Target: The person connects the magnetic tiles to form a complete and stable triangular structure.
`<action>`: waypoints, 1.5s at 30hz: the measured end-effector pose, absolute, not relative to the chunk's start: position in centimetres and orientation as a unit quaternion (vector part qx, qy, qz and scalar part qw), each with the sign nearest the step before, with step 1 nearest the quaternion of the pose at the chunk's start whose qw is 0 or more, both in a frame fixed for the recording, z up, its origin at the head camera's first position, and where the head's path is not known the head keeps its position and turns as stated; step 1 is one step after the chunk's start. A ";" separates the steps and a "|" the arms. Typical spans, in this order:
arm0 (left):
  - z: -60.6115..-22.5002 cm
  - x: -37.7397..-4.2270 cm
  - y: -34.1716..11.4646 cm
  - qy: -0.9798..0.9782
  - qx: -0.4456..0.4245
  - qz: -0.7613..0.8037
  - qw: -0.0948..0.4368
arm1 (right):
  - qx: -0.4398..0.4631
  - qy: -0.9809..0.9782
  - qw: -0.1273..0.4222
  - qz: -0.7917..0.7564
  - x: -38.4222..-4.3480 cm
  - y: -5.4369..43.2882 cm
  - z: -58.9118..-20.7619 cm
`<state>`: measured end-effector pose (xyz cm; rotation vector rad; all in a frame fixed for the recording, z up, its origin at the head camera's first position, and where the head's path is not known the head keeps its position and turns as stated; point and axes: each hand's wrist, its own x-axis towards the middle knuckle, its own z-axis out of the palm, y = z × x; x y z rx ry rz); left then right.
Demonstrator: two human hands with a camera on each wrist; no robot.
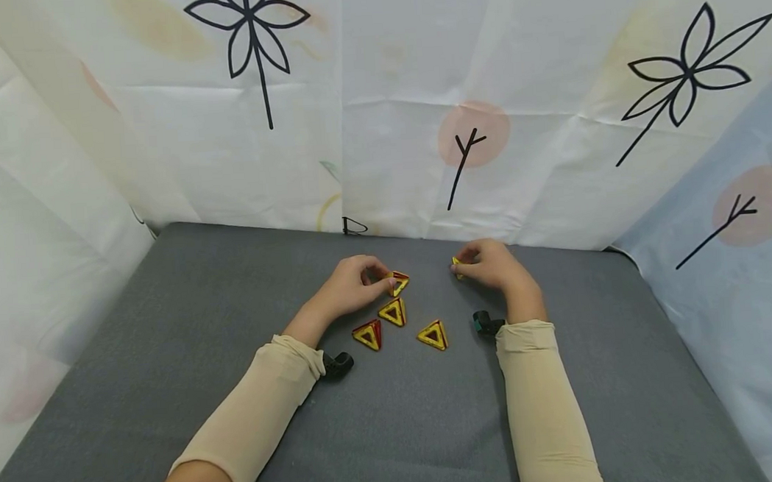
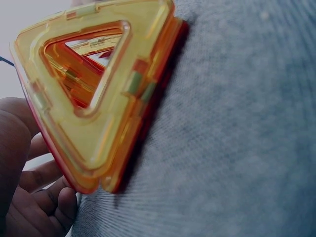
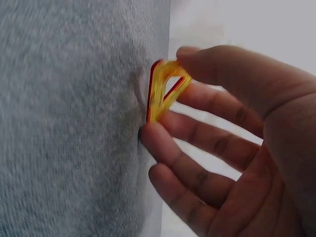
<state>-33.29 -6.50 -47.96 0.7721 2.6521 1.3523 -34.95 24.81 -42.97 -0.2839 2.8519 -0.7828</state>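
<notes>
My left hand [image 1: 355, 283] pinches a yellow and red triangular magnetic-tile piece [image 1: 400, 285] at its left side. Close in the left wrist view stands a translucent yellow triangular piece [image 2: 148, 15] with a hollow centre, and part of the left hand [image 2: 39, 197] shows behind it. Across a gap to the right, my right hand [image 1: 490, 265] holds another magnetic-tile piece [image 1: 457, 267] between thumb and fingertips. The right wrist view shows that piece [image 3: 157, 89] tilted, its edge right at the grey surface, the lower fingers [image 3: 190, 173] spread below it.
Three more triangular pieces lie on the grey tabletop [image 1: 230, 302] between the arms: one [image 1: 392, 312] just below the left hand, one [image 1: 368, 336] by the left wrist, one [image 1: 433, 335] further right. A patterned white curtain [image 1: 390, 86] borders the table's back.
</notes>
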 end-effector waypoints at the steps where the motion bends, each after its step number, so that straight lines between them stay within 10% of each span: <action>1: -47.9 -33.3 -6.5 0.862 0.250 0.439 0.033 | -0.100 0.954 0.088 -0.267 -35.0 24.7 -42.9; 45: -48.0 -33.4 -6.0 0.869 0.244 0.430 0.012 | -0.234 0.902 0.131 -0.337 -34.1 17.4 -43.0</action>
